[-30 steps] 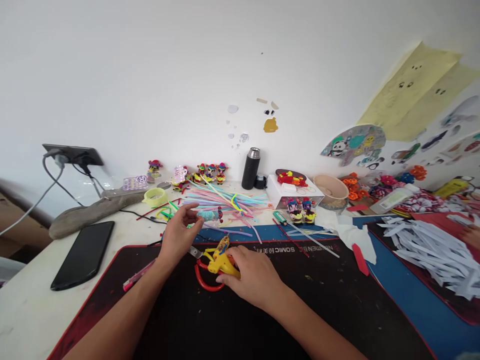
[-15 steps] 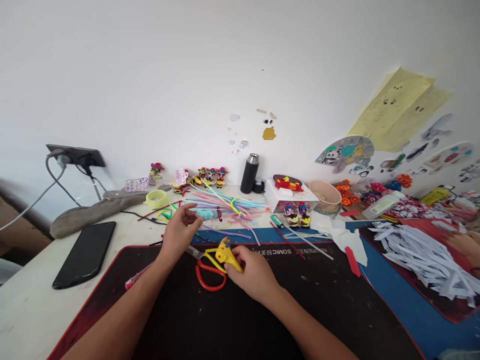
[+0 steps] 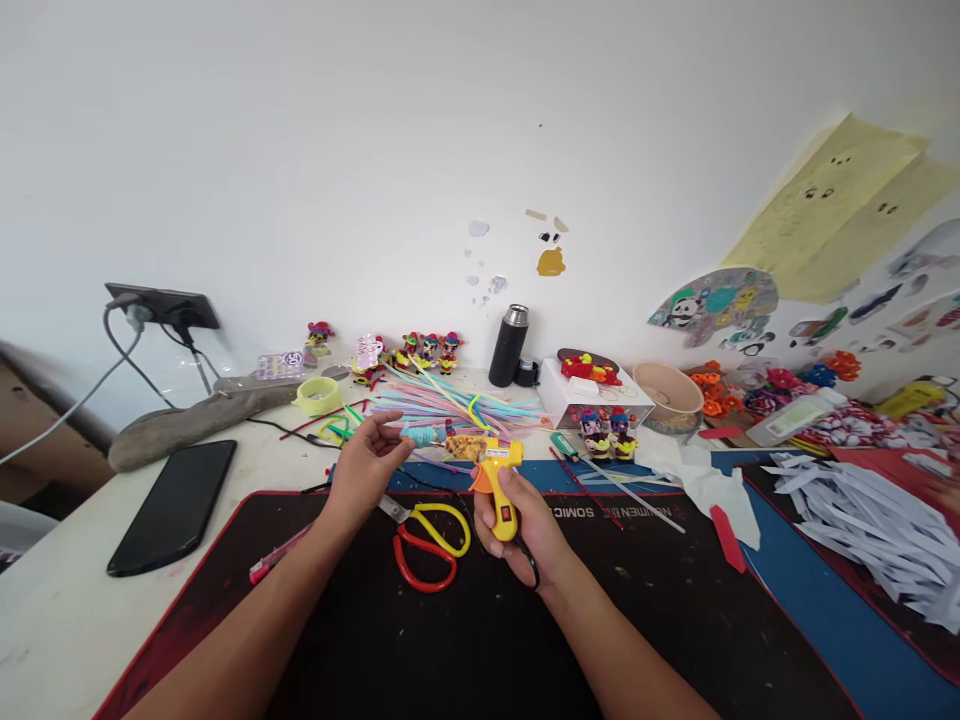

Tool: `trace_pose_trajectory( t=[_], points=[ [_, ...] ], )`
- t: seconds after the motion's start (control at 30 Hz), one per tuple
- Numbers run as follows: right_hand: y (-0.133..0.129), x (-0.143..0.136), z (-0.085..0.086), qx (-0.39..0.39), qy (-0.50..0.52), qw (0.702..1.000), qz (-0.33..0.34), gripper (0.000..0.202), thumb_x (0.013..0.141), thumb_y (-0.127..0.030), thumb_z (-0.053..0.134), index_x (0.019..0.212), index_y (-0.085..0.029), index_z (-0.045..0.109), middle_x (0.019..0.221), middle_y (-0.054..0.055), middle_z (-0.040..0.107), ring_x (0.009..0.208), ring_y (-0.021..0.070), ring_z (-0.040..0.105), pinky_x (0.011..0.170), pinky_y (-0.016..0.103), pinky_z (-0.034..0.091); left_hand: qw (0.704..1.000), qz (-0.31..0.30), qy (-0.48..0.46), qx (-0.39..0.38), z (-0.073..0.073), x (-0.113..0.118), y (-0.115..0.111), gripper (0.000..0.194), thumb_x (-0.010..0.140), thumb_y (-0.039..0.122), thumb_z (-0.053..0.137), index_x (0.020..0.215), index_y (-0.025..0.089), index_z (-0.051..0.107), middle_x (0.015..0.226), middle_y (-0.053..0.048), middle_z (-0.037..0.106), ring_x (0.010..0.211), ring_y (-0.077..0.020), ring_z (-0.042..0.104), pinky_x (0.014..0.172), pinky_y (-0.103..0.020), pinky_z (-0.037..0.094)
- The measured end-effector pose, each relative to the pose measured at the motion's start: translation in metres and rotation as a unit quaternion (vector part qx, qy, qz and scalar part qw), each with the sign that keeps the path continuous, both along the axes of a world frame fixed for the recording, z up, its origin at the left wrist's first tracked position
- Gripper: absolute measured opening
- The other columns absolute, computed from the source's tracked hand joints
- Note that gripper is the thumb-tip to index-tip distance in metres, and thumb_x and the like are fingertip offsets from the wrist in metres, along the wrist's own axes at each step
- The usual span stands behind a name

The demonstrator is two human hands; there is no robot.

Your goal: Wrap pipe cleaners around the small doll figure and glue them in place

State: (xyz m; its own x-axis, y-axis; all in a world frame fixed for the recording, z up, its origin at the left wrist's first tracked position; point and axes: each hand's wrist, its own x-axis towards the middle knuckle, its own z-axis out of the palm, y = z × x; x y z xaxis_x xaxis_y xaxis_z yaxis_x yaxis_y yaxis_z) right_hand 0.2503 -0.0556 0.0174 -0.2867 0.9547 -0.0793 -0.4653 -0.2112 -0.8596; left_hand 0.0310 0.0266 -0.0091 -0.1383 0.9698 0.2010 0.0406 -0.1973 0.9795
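My left hand [image 3: 369,463] pinches a small light-blue wound piece [image 3: 424,435] between thumb and fingers, above the back edge of the black mat. Wrapped round the handle of a yellow glue gun [image 3: 501,480], my right hand [image 3: 525,525] keeps it raised, its nozzle pointing left. The nozzle tip is close beside the blue piece; whether they touch I cannot tell. Below, scissors [image 3: 426,548] with one red and one yellow handle loop lie on the black mat [image 3: 420,650]. A pink cutter [image 3: 279,556] lies partly behind my left forearm.
Pastel pipe cleaners [image 3: 450,400] lie behind my hands, with small figures [image 3: 429,352] beyond. A black flask [image 3: 509,346] stands near a white box [image 3: 592,395]. A phone [image 3: 174,508] lies left; white paper strips [image 3: 862,530] lie right.
My right hand has lifted the glue gun off the scissors and turned it, so its nozzle now points left at the blue piece. The camera view has shifted slightly.
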Motion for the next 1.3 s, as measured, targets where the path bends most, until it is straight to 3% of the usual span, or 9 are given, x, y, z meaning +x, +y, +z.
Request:
trace_pose_trajectory(
  t=[0.17, 0.4, 0.57, 0.77, 0.93, 1.3],
  points=[
    [0.012, -0.012, 0.005, 0.005, -0.014, 0.999, 0.029, 0.046, 0.09, -0.062, 0.072, 0.083, -0.019, 0.058, 0.055, -0.006, 0.052, 0.034, 0.0075, 0.043, 0.036, 0.021, 0.02, 1.0, -0.002, 0.011, -0.006, -0.002, -0.001, 0.001, 0.056, 0.07, 0.047, 0.084, 0.116, 0.021, 0.065, 0.087, -0.001, 0.068, 0.085, -0.0226, 0.072, 0.083, -0.041, 0.062],
    [0.045, -0.024, 0.024, 0.042, -0.035, 0.997, 0.055, 0.047, 0.088, -0.063, 0.071, 0.099, -0.017, 0.065, 0.052, -0.008, 0.051, 0.033, 0.0085, 0.043, 0.037, 0.022, 0.022, 0.998, -0.001, -0.041, -0.05, -0.001, -0.004, 0.003, 0.061, 0.063, 0.049, 0.09, 0.112, 0.02, 0.067, 0.085, -0.001, 0.071, 0.085, -0.0237, 0.073, 0.082, -0.04, 0.061],
    [0.05, -0.037, 0.009, 0.065, -0.101, 0.992, 0.032, 0.056, 0.087, -0.072, 0.067, 0.095, -0.017, 0.066, 0.048, -0.008, 0.051, 0.032, 0.0111, 0.048, 0.036, 0.023, 0.03, 1.0, 0.016, 0.003, -0.026, -0.001, -0.005, 0.003, 0.058, 0.069, 0.05, 0.084, 0.115, 0.021, 0.065, 0.086, -0.001, 0.069, 0.086, -0.0235, 0.073, 0.082, -0.041, 0.061],
    [0.04, -0.027, -0.002, 0.065, -0.207, 0.976, -0.008, 0.059, 0.086, -0.077, 0.065, 0.091, -0.018, 0.065, 0.046, -0.006, 0.053, 0.032, 0.0119, 0.048, 0.037, 0.023, 0.036, 1.0, 0.013, 0.012, -0.02, 0.001, -0.002, -0.001, 0.056, 0.072, 0.046, 0.083, 0.118, 0.021, 0.064, 0.091, -0.001, 0.069, 0.087, -0.022, 0.072, 0.085, -0.04, 0.061],
    [0.04, -0.022, -0.006, 0.07, -0.254, 0.964, -0.032, 0.057, 0.089, -0.076, 0.061, 0.086, -0.02, 0.063, 0.047, -0.006, 0.053, 0.034, 0.012, 0.048, 0.037, 0.023, 0.036, 1.0, 0.01, 0.01, -0.018, 0.005, 0.001, -0.004, 0.058, 0.071, 0.045, 0.085, 0.119, 0.02, 0.064, 0.091, -0.001, 0.068, 0.088, -0.0225, 0.072, 0.086, -0.04, 0.06],
    [0.037, -0.027, -0.013, 0.082, -0.345, 0.935, -0.02, 0.051, 0.096, -0.067, 0.058, 0.073, -0.021, 0.057, 0.049, -0.004, 0.053, 0.037, 0.0116, 0.05, 0.038, 0.022, 0.037, 0.999, -0.002, 0.031, -0.007, 0.004, 0.001, -0.008, 0.056, 0.077, 0.042, 0.083, 0.125, 0.021, 0.064, 0.094, -0.001, 0.065, 0.089, -0.0218, 0.07, 0.088, -0.041, 0.058]
  ],
)
